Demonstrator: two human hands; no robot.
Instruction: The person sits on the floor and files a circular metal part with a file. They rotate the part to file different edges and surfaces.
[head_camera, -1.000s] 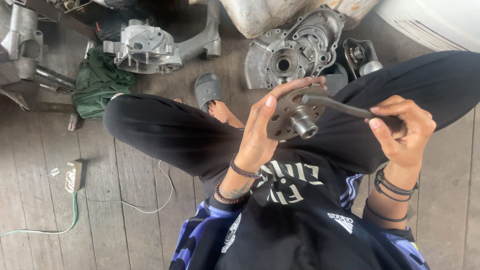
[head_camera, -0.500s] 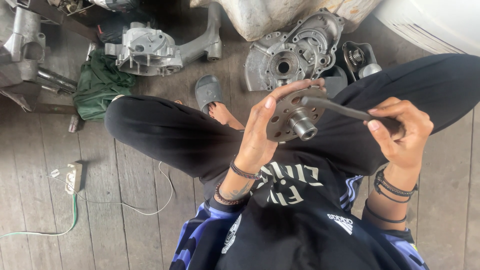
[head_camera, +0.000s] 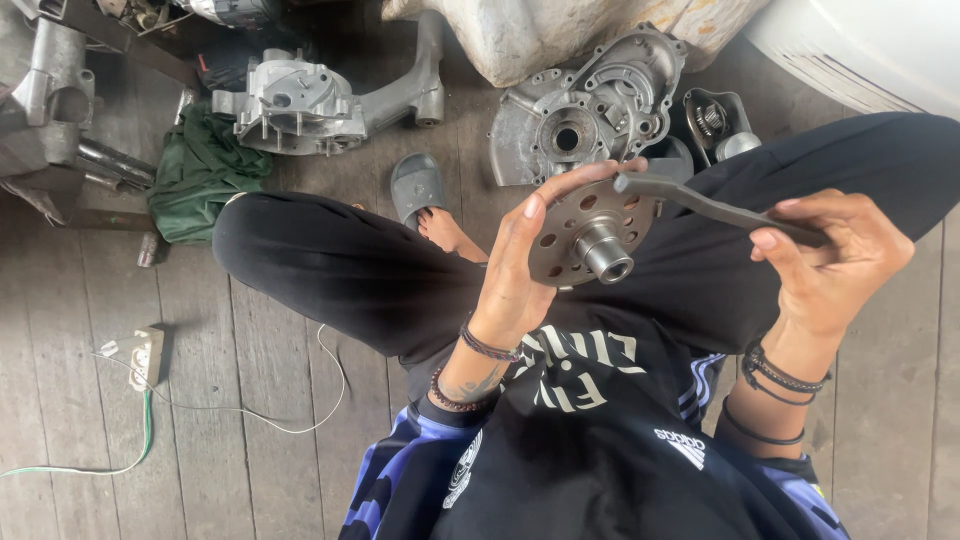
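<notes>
My left hand grips a round grey metal disc with several holes and a short central shaft, holding it upright over my crossed legs. My right hand holds the handle of a flat dark metal wrench, whose far end rests on the upper edge of the disc. Both wrists carry dark bracelets. I sit on a wooden plank floor in black trousers, with one foot in a grey sandal.
An engine casing half lies beyond my knees, another casing with an arm at upper left, a green cloth beside it. More metal parts sit far left. A wired socket lies on the planks at left.
The disc and wrench stay in my hands in nearly the same pose. The view has shifted slightly.
</notes>
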